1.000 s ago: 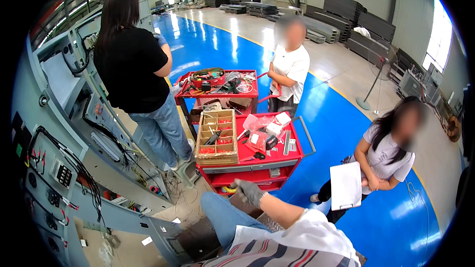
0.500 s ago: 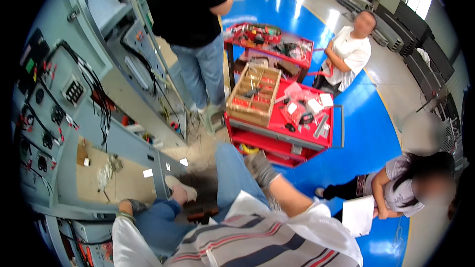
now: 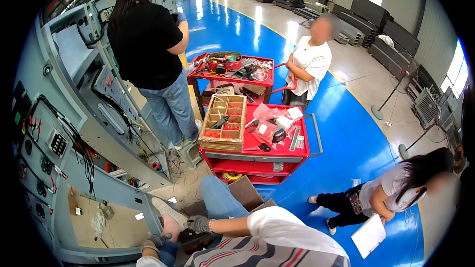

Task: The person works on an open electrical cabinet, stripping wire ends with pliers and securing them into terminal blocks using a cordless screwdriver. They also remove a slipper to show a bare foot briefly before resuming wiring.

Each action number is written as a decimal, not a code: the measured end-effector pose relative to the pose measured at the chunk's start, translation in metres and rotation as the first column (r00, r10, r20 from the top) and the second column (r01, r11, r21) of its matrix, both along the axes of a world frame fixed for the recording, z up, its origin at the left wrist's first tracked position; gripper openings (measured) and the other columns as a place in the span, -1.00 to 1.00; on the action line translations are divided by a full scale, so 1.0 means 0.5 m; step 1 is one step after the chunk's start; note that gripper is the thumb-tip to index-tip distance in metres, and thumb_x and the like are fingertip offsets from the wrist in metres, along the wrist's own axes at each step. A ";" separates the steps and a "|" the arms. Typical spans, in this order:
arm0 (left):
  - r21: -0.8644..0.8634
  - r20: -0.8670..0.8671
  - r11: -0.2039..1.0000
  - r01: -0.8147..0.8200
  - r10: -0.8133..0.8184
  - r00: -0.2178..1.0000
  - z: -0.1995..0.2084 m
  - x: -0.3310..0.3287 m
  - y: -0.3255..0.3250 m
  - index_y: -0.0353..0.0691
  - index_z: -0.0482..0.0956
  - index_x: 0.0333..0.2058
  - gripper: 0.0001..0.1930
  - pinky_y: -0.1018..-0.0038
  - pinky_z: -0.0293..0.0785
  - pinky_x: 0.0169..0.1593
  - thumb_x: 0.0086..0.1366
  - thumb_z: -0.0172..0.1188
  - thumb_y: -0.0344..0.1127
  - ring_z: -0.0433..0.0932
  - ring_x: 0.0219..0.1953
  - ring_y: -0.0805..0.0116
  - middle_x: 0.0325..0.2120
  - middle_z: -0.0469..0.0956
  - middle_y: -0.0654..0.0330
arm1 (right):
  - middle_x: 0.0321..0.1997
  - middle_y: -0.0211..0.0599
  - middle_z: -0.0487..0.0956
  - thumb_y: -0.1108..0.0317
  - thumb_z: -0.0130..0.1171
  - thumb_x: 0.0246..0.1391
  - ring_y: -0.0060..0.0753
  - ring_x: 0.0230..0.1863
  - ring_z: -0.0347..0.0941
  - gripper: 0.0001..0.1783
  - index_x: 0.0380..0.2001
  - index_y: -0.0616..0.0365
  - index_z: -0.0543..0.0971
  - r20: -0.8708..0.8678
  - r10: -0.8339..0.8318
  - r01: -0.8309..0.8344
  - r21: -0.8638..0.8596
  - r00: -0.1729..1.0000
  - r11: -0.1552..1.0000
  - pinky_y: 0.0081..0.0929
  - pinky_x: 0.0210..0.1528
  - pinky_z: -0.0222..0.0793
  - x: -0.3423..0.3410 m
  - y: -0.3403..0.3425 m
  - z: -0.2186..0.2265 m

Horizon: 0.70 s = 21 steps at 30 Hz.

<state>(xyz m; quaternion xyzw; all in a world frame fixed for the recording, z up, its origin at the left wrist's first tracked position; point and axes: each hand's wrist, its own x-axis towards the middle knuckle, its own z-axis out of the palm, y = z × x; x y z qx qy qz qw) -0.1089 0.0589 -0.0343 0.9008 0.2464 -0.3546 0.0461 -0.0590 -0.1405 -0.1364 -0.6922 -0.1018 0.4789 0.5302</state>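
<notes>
Denim trousers [image 3: 217, 198], soft and creased, sit low in view on our bent legs, between the cabinet [image 3: 106, 133] and the red cart [image 3: 251, 144]. Right hand [image 3: 199, 224], in a ribbed grey knit glove, is between the knees, near the bare ankle [image 3: 171, 226]: fingers look half curled, palm hidden, so we can't tell if it grips anything. Left hand [image 3: 158, 240], also gloved, is just beside that ankle; fingers look bent, but it's too small to tell how far open, or what they hold. Beige shoe [image 3: 162, 206] is low and rounded. Cabinet is flat painted metal with looped black cables [image 3: 84, 151]. Cart carries a rectangular brown box [image 3: 220, 144], its square compartments part-filled with small red pieces, beside crinkled translucent red bags [image 3: 269, 112]. Blue floor [image 3: 341, 133] is glossy.
</notes>
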 end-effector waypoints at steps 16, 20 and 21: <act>-0.003 -0.137 1.000 0.027 -0.027 0.990 -0.006 -0.072 0.010 -0.20 0.53 -0.09 -0.34 0.16 0.30 0.10 0.11 -0.02 0.28 0.38 0.06 -0.07 -0.01 0.42 -0.10 | -0.07 -0.20 0.51 -0.01 0.08 0.08 -0.16 -0.07 0.42 -0.49 -0.02 0.10 0.41 0.206 0.067 -0.022 -0.214 0.976 0.977 -0.18 -0.01 0.36 0.016 0.151 -0.102; 0.043 -0.200 0.997 0.063 -0.053 0.978 0.026 -0.102 -0.005 -0.19 0.59 -0.19 -0.44 0.18 0.36 0.05 0.18 -0.08 0.18 0.45 -0.01 -0.03 -0.11 0.49 -0.10 | -0.04 -0.19 0.50 -0.03 0.10 0.06 -0.17 -0.05 0.41 -0.46 -0.01 0.11 0.40 0.180 0.032 -0.009 -0.123 0.983 0.992 -0.16 0.00 0.36 0.024 0.149 -0.154; 0.030 -0.168 0.998 0.052 -0.046 0.985 0.020 -0.102 -0.005 -0.20 0.59 -0.18 -0.39 0.19 0.37 0.04 0.17 -0.12 0.24 0.47 -0.02 -0.04 -0.12 0.50 -0.09 | -0.03 -0.19 0.49 -0.03 0.11 0.06 -0.17 -0.04 0.41 -0.45 0.00 0.11 0.40 0.094 -0.029 0.037 -0.081 0.995 0.996 -0.16 0.00 0.36 0.029 0.133 -0.172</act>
